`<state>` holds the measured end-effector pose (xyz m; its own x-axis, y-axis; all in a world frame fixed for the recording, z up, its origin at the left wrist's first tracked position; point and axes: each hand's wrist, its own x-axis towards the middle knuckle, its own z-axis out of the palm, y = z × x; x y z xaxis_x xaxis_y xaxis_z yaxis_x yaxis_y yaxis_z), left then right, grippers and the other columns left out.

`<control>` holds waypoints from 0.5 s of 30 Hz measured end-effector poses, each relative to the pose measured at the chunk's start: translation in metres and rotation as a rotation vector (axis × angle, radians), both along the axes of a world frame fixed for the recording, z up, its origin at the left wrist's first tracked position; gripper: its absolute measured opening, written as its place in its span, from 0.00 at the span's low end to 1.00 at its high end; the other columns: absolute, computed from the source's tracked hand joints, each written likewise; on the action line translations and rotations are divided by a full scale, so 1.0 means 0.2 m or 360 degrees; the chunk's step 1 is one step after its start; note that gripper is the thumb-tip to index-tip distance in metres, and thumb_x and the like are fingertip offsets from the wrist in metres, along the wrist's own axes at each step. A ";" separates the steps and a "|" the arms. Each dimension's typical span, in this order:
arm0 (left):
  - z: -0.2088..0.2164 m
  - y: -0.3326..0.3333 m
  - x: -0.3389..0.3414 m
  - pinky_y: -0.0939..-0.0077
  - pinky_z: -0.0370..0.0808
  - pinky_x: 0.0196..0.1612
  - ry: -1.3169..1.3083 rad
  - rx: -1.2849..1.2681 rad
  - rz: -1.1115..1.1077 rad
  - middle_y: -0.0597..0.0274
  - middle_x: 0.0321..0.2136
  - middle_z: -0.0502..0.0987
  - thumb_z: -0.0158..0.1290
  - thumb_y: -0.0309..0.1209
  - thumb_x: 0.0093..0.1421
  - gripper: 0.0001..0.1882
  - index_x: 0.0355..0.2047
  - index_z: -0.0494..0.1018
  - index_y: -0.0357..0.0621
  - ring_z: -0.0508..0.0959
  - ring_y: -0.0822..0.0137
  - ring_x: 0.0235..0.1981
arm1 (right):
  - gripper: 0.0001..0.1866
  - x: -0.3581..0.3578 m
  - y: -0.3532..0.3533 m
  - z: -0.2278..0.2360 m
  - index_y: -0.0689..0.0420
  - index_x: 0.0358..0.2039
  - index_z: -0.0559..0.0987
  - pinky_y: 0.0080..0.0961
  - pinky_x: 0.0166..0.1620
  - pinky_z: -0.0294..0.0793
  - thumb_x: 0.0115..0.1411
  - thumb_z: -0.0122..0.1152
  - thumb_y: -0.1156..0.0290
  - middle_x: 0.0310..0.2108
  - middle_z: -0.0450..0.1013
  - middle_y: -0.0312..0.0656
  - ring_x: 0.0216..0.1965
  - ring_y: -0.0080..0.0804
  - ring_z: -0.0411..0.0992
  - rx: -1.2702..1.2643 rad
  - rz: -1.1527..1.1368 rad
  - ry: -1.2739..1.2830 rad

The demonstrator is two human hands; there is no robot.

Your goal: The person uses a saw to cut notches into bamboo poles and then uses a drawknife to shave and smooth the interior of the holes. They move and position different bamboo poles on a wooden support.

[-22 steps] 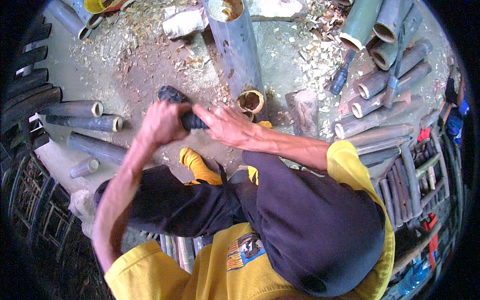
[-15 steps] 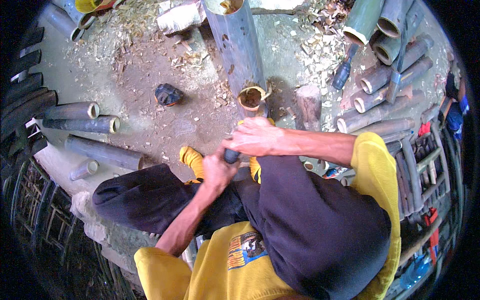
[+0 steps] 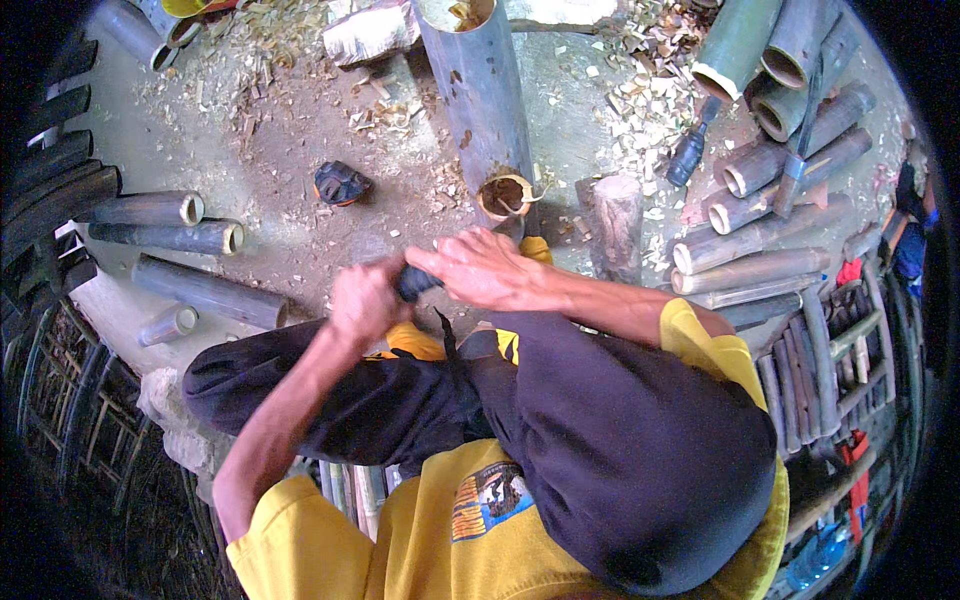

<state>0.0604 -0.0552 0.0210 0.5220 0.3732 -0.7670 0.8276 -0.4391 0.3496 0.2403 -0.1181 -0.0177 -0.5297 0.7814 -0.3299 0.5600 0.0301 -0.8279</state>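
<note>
Pale shavings (image 3: 393, 115) lay scattered near a whitish block (image 3: 370, 34), while a blue bottle (image 3: 818, 560) rested beside a red strip (image 3: 860, 478) at far right.

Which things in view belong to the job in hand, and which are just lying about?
In use, it seems:
dark handle, in the left hand, right hand against it
big bamboo tube ahead

Lying about:
black object on the ground
wood chips
slimmer tubes at left

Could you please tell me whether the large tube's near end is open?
Open: the tube has a pale rim around a dark hollow there.
</note>
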 end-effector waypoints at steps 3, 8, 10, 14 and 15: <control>0.00 0.09 0.00 0.61 0.76 0.30 -0.0166 0.0001 -0.0122 0.52 0.23 0.77 0.54 0.29 0.43 0.12 0.31 0.73 0.46 0.78 0.53 0.25 | 0.22 -0.03 0.05 0.02 0.58 0.44 0.65 0.45 0.28 0.71 0.45 0.53 0.76 0.24 0.70 0.52 0.26 0.55 0.71 -0.0066 -0.0272 0.0086; 0.08 0.57 0.24 0.63 0.74 0.27 -0.0345 0.0244 -0.0758 0.55 0.19 0.75 0.52 0.28 0.42 0.11 0.29 0.73 0.45 0.77 0.55 0.23 | 0.23 -0.08 0.17 0.01 0.59 0.42 0.64 0.46 0.31 0.71 0.42 0.55 0.79 0.25 0.71 0.54 0.29 0.56 0.71 0.0113 -0.1114 0.0485; 0.10 0.51 0.21 0.62 0.74 0.26 -0.0129 0.0240 -0.0668 0.56 0.19 0.75 0.54 0.29 0.39 0.11 0.27 0.73 0.46 0.77 0.55 0.22 | 0.24 -0.06 0.13 -0.02 0.58 0.44 0.64 0.43 0.31 0.72 0.44 0.55 0.79 0.25 0.70 0.54 0.29 0.54 0.72 -0.0034 -0.0789 0.0430; 0.05 0.10 0.03 0.60 0.75 0.28 -0.0071 0.0117 -0.0033 0.52 0.20 0.76 0.56 0.30 0.39 0.14 0.30 0.74 0.47 0.78 0.52 0.22 | 0.23 0.01 0.07 0.00 0.56 0.45 0.64 0.44 0.31 0.73 0.45 0.52 0.78 0.23 0.70 0.52 0.29 0.53 0.73 -0.0155 0.0019 0.0163; 0.05 -0.01 0.04 0.60 0.75 0.29 0.0042 0.0065 0.0126 0.50 0.20 0.76 0.57 0.31 0.39 0.15 0.31 0.73 0.47 0.78 0.52 0.23 | 0.21 0.04 0.07 0.02 0.54 0.44 0.65 0.44 0.25 0.73 0.47 0.51 0.77 0.22 0.70 0.49 0.27 0.49 0.74 -0.0196 0.0255 0.0057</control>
<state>0.0677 -0.0576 0.0317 0.4694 0.4439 -0.7633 0.8690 -0.3854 0.3103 0.2488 -0.1033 -0.0137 -0.6572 0.6408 -0.3968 0.5265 0.0137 -0.8500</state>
